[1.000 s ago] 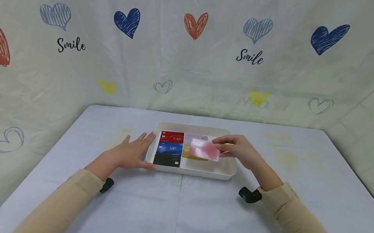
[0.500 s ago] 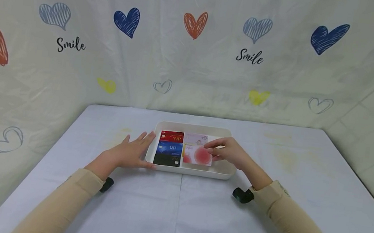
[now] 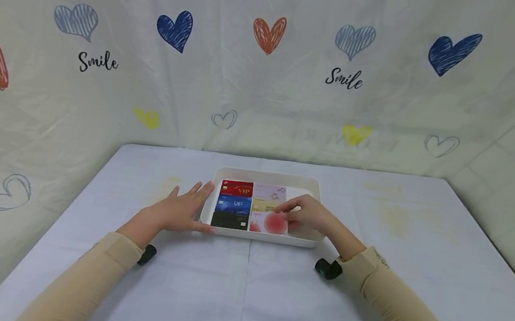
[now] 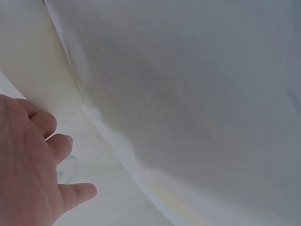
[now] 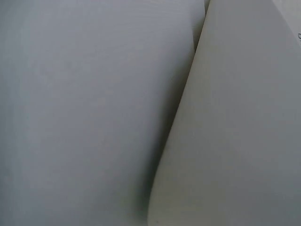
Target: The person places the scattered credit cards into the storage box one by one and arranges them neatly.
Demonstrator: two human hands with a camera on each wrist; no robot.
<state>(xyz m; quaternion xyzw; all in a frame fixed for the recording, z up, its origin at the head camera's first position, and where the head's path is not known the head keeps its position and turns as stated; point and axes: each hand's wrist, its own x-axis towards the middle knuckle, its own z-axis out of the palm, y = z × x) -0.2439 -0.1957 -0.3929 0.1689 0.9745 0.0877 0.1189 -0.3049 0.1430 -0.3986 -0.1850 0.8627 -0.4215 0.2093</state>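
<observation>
A shallow white tray [image 3: 303, 183] holds two columns of cards. In the left column are a red VIP card [image 3: 236, 188], a blue VIP card [image 3: 234, 204] and a black card [image 3: 230, 221]. The right column has a pale lilac card [image 3: 269, 191], a yellow card [image 3: 263, 205] and, nearest the front, a white card with pink circles [image 3: 275, 224]. My right hand [image 3: 307, 214] pinches this pink-circled card at its right side, partly covering it. With fingers spread, my left hand [image 3: 181, 209] rests at the tray's left edge; its palm and fingers [image 4: 77, 195] show in the left wrist view.
A white cloth covers the table [image 3: 244, 294] around the tray. Behind it hangs a pale sheet [image 3: 290, 94] printed with hearts and "Smile". The right wrist view shows only a pale surface [image 5: 94, 113] and a grey-white panel [image 5: 235, 122], no hand.
The right hand has brought the pink-circled card left and towards the front, from over the yellow card to below it in the right column. The left hand has stayed put.
</observation>
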